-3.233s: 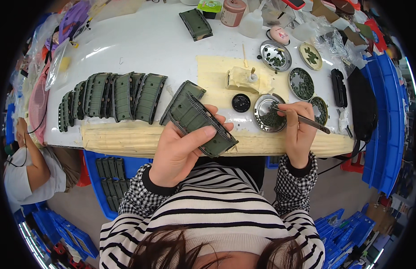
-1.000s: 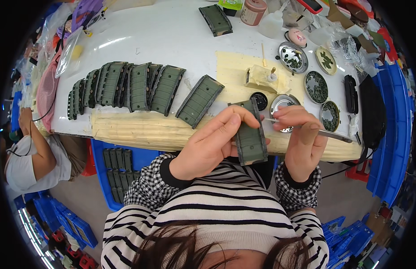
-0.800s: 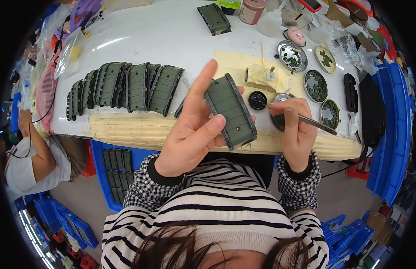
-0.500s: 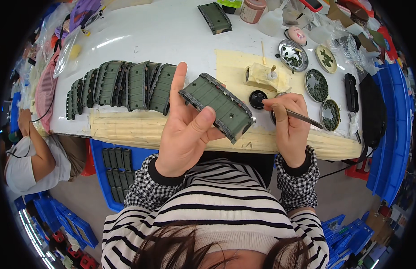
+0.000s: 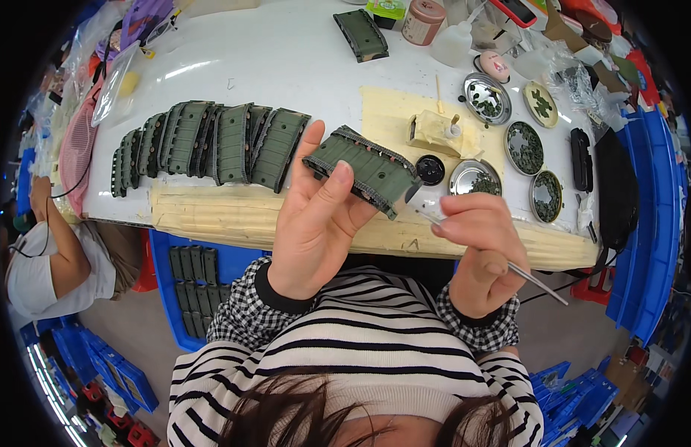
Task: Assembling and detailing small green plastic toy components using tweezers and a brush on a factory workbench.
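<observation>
My left hand [image 5: 316, 212] grips a green model tank hull [image 5: 368, 170] above the table's front edge, its thumb on the upper face. The hull lies tilted, with grey track-like strips along both long edges. My right hand [image 5: 483, 253] is closed on thin metal tweezers [image 5: 538, 281]. Their tip points left, just right of the hull and apart from it. Beyond that hand are a small black pot [image 5: 430, 170] of dark, shiny stuff and a round metal dish [image 5: 476, 179] of small green parts.
Similar hulls [image 5: 230, 145] stand in a leaning row on the left; another hull [image 5: 360, 34] lies far back. Several dishes [image 5: 526, 147] of green parts sit right, near a tape-wrapped block [image 5: 439, 134]. A blue tray [image 5: 183, 328] holds more hulls. A person [image 5: 55, 253] sits left.
My right hand has drawn back from the black pot toward me, swinging the tweezers' tip near the hull. The dish behind is now uncovered. My left hand has tilted the hull slightly.
</observation>
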A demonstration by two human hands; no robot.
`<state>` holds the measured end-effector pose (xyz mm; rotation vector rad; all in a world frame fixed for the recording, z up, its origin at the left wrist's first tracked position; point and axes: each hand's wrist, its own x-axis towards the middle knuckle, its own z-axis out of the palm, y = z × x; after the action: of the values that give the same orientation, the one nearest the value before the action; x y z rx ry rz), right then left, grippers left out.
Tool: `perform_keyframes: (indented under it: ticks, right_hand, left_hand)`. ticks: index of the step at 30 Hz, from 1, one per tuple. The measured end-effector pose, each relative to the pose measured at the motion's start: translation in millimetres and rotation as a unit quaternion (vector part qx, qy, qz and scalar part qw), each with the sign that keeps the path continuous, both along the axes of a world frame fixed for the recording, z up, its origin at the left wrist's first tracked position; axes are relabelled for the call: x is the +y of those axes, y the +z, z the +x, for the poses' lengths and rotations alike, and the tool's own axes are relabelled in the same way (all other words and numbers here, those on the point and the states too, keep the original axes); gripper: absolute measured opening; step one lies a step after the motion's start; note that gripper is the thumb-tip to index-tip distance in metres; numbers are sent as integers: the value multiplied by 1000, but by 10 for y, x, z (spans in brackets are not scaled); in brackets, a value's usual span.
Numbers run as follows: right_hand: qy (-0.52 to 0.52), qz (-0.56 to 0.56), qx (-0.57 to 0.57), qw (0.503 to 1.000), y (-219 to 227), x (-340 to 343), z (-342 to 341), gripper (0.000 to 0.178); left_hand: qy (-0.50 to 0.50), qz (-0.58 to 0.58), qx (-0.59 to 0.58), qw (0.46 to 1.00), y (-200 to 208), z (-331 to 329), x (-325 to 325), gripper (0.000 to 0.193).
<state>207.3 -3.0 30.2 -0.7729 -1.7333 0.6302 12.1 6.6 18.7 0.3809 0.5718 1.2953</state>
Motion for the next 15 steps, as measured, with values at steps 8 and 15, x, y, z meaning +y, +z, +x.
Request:
perform_keyframes:
  ticks: [8,15]
  right_hand:
    - [44,-89,67,993,-48,-46,-157,30]
    - [49,-76,50,995,-52,-28,-133,29]
  left_hand:
    - [9,8,27,1000,24,25,-28,46]
    - [8,11,25,1000,29,27,-26,46]
